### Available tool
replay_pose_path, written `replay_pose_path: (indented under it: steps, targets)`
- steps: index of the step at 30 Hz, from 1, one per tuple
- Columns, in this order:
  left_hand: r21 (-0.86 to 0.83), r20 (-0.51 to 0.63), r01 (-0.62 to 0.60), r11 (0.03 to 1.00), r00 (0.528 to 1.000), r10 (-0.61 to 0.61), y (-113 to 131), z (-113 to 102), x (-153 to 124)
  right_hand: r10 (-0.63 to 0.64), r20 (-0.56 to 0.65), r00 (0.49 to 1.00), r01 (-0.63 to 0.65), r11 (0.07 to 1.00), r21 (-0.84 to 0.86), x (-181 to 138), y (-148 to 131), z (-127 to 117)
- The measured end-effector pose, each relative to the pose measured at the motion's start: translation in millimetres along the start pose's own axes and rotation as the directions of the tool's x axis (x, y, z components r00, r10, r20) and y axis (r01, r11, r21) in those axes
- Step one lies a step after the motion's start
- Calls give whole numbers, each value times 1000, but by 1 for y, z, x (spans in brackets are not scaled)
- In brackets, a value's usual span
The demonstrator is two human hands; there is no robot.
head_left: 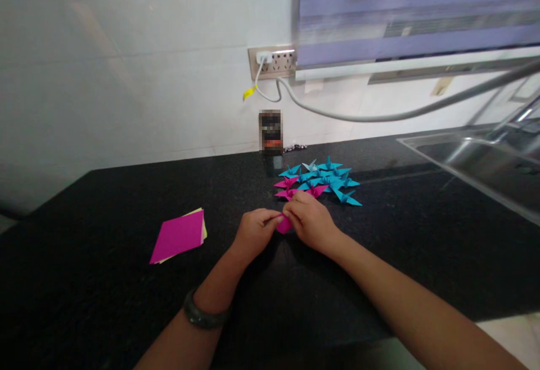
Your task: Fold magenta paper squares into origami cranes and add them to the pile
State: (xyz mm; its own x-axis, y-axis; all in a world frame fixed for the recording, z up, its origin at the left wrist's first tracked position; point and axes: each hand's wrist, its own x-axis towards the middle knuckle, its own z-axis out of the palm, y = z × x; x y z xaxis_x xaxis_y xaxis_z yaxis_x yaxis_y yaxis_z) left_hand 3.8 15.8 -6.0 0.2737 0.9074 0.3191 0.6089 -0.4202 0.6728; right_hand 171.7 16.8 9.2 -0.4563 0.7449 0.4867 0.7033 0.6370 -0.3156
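Note:
Both my hands meet at the middle of the black counter [105, 302], pinching a small piece of folded pink paper [284, 225]. My left hand [254, 231] grips its left side with closed fingers, a dark bangle on that wrist. My right hand [310, 221] holds the right side, fingers curled over the paper. Just beyond my hands lies a cluster of finished folded paper shapes, several blue ones [333, 180] and a few pink ones [291, 187].
A stack of square paper sheets, pink on top [179, 236], lies on the counter to the left. A small dark object [270, 131] leans on the white wall below a socket strip [274, 62] with a plugged-in cable. A steel sink [476, 162] sits at the right.

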Motion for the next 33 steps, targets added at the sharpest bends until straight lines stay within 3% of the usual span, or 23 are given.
replay_pose_path:
  steps: [6,10,16,27,30,33]
  targets:
    - [19,57,-54,998,997,53,0,-1,-1,-76,40,996,79,993,-83,0,1,0]
    - [56,81,-79,995,994,74,0,-3,-1,-68,47,997,69,997,-27,0,0,-1]
    - [85,-32,-63,994,997,66,0,-6,1,85,1,996,-84,991,100,0,0,0]
    - [151,-167,-82,985,980,107,-4,-8,1,97,31,995,-99,990,100,0,5,5]
    - [143,-168,-92,985,979,116,-2,-9,2,111,11,994,-111,989,95,0,5,3]
    - [120,-131,-102,988,984,117,-2,-8,1,165,-39,986,-154,967,201,2,6,4]
